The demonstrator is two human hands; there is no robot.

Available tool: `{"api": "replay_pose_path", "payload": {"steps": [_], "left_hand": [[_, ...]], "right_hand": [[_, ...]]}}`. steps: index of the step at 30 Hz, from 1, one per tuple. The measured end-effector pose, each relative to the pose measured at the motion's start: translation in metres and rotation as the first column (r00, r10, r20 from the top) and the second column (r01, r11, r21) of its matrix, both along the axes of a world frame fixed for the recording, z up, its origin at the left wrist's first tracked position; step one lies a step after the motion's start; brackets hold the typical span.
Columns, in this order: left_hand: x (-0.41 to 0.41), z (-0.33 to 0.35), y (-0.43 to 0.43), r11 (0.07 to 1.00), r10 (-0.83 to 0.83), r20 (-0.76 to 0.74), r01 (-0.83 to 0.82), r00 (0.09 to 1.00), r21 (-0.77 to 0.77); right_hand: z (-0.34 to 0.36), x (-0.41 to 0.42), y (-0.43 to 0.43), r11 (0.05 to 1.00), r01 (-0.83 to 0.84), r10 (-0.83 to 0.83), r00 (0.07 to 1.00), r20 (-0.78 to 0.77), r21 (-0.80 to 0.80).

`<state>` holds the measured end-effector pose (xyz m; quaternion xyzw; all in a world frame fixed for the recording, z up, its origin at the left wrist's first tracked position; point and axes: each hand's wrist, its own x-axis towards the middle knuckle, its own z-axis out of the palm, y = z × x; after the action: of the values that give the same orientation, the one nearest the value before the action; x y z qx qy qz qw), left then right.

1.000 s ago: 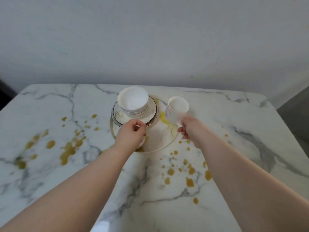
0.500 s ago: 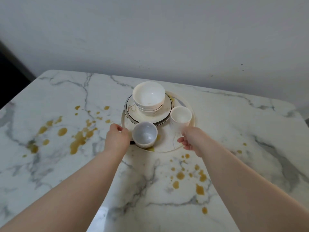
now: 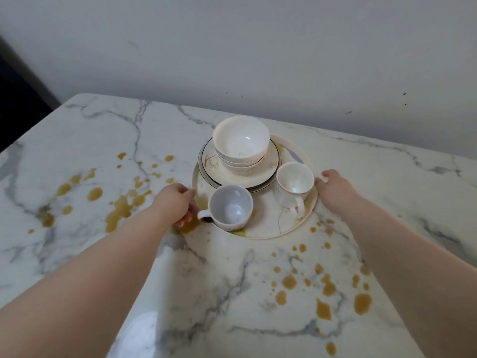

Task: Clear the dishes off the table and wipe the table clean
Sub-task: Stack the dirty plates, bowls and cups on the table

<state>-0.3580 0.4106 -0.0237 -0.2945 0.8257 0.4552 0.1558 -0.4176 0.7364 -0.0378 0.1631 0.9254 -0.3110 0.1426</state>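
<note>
Gripping the loaded tray [image 3: 271, 229] at mid-counter [image 3: 232, 285] by opposite rims, left fingers [image 3: 187, 195] and right fingers [image 3: 324, 177] curled on its edges, I judge clearing underway; next needs a level lift, since stacked bowls [image 3: 241, 140], grey cup [image 3: 229, 206] and white cup [image 3: 294, 180] sit loose.

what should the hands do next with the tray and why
Probably lift the tray straight up, kept level. The left hand and right hand grip opposite sides of its rim, and the bowls, plates and cups all sit on it, loose, so tilting could slide them.
</note>
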Motion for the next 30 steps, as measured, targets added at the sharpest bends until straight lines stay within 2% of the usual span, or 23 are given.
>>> {"api": "replay_pose_path", "payload": {"steps": [2, 6, 9, 12, 19, 30], "left_hand": [[-0.006, -0.002, 0.001, 0.995, -0.093, 0.021, 0.094, 0.995, -0.044], [-0.016, -0.006, 0.003, 0.931, -0.24, 0.129, 0.266, 0.962, -0.249], [-0.021, -0.012, 0.008, 0.886, -0.229, 0.123, 0.259, 0.966, -0.384], [-0.021, -0.019, 0.01, 0.84, -0.2, 0.057, 0.2, 0.978, -0.505], [-0.017, -0.024, 0.007, 0.835, -0.184, -0.052, 0.129, 0.982, -0.535], [0.016, 0.011, -0.005, 0.891, -0.161, -0.179, 0.065, 0.971, -0.448]], "right_hand": [[-0.006, -0.007, -0.001, 0.993, -0.102, 0.101, 0.995, 0.02, 0.058], [-0.013, -0.021, -0.005, 0.968, -0.154, 0.159, 0.987, -0.01, 0.198], [-0.015, -0.026, -0.007, 0.945, -0.171, 0.183, 0.983, -0.018, 0.279], [-0.02, -0.025, -0.007, 0.95, -0.15, 0.174, 0.983, -0.065, 0.275], [-0.015, -0.016, -0.006, 0.961, -0.123, 0.167, 0.972, -0.163, 0.247], [0.021, 0.012, -0.01, 0.953, -0.114, 0.172, 0.966, -0.194, 0.279]]}}
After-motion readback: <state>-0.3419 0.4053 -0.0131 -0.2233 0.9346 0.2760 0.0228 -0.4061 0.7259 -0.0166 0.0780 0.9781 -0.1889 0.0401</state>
